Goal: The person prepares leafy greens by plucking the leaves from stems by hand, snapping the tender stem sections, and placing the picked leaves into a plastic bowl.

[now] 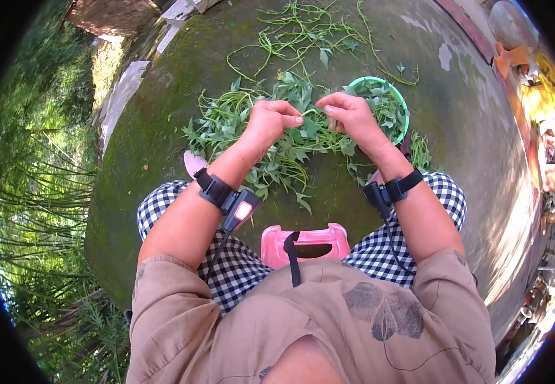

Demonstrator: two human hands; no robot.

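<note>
Over a pile of leafy green vines (284, 169), my left hand (269, 123) and my right hand (354, 119) face each other a short way apart. Both have fingers closed in a pinch. A thin green stem (312, 111) runs between the fingertips, with leaves around and beneath it. Just beyond my right hand is a round bright-green basket (406, 116), filled with loose green leaves (386, 105); my right forearm is near its edge. Each wrist wears a black strap with a small device.
Long bare stems (303, 29) lie tangled on the mossy concrete ground (162, 96) at the far side. A small bunch of greens (420, 152) lies right of the basket. A pink plastic stool (276, 246) shows between the knees. Plants border the left; household items line the right.
</note>
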